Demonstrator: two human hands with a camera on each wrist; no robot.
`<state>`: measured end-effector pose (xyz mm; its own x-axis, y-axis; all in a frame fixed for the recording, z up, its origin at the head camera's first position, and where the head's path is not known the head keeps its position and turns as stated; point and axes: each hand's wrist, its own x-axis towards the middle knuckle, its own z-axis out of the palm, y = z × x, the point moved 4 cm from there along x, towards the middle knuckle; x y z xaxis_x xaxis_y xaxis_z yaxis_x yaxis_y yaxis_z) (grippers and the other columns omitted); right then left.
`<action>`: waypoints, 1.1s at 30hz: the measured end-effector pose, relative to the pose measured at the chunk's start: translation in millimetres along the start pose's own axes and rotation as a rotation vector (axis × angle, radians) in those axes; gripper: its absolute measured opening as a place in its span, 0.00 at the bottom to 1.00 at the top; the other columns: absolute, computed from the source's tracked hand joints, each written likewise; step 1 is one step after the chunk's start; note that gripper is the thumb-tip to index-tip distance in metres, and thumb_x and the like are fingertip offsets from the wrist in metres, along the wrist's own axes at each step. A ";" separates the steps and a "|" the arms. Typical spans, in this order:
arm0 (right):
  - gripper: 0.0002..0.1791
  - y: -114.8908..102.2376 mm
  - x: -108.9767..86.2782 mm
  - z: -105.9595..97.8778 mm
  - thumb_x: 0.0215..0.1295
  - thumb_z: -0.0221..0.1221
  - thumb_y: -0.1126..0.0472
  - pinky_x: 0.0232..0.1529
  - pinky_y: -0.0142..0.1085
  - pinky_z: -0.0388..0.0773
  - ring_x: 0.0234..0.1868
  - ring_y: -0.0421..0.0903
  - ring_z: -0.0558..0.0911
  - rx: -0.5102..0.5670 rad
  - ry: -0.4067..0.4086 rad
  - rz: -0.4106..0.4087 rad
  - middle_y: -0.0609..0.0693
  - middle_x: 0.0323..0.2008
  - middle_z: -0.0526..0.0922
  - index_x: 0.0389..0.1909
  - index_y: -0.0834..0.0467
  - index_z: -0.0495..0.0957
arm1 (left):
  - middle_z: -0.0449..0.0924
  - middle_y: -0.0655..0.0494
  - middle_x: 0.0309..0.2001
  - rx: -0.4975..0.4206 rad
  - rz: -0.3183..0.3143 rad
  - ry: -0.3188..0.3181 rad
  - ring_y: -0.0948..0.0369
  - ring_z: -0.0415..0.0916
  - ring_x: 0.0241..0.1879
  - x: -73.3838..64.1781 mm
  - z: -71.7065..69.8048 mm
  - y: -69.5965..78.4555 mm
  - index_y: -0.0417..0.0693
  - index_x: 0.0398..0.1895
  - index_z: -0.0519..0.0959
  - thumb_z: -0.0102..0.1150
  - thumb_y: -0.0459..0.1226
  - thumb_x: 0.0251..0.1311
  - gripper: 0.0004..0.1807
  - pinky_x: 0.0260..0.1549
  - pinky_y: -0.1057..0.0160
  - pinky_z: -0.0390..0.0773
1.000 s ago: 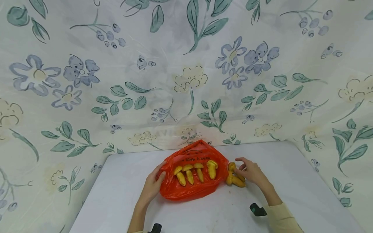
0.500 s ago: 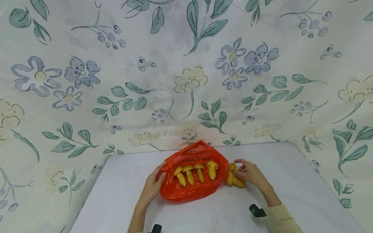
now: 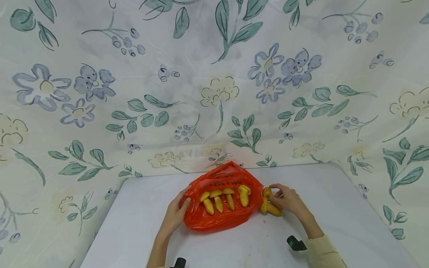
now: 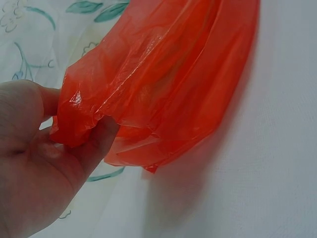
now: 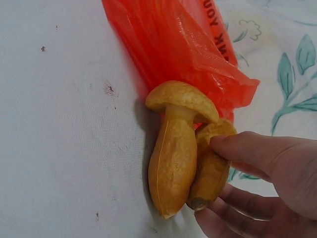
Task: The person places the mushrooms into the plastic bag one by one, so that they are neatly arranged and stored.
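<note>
Beside the bag (image 3: 218,222), the far mushroom (image 5: 212,173) in the right hand (image 3: 291,200)

Between the bag and the table's (image 3: 335,208) right edge, the right hand is partly closed, its fingers curled about the far mushroom, one tip near the cap; how firmly, I cannot tell. That mushroom lies on the hand's bag side, cap toward the far edge, stem slanting back toward the right. The near mushroom (image 5: 172,168) lies just beside it, cap next to the bag, stem pointing toward the right edge. Left of both, four mushrooms (image 3: 218,204) lie on the bag or in its mouth; I cannot tell which. At the bag's left side, the left hand (image 3: 176,212) pinches its film, well apart from the pair. The right wrist view shows the far mushroom's dark foot, which the right hand covers in the head view; only the head view shows the four.
</note>
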<state>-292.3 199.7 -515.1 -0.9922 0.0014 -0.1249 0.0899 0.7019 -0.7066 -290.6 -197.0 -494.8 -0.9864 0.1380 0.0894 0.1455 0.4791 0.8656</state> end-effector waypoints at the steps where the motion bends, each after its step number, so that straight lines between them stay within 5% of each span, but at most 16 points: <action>1: 0.26 0.0 -0.2 0.1 0.61 0.65 0.57 0.35 0.34 0.84 0.31 0.44 0.78 0.003 0.001 -0.002 0.52 0.35 0.82 0.61 0.55 0.74 | 0.66 0.50 0.72 -0.001 -0.002 -0.002 0.49 0.62 0.72 0.0 0.2 -0.1 0.57 0.72 0.65 0.48 0.34 0.73 0.26 0.68 0.48 0.66; 33: 0.27 -2.7 -0.3 -1.9 0.62 0.63 0.58 0.33 0.34 0.84 0.30 0.44 0.78 0.002 0.015 -0.012 0.55 0.37 0.82 0.63 0.56 0.72 | 0.65 0.50 0.72 0.002 -0.001 -0.005 0.49 0.61 0.73 0.2 -0.2 -1.1 0.57 0.72 0.64 0.48 0.35 0.73 0.26 0.68 0.48 0.66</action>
<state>-292.4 199.1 -511.8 -0.9943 0.0041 -0.1061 0.0786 0.7008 -0.7090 -291.0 -197.7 -495.6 -0.9861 0.1421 0.0859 0.1446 0.4808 0.8648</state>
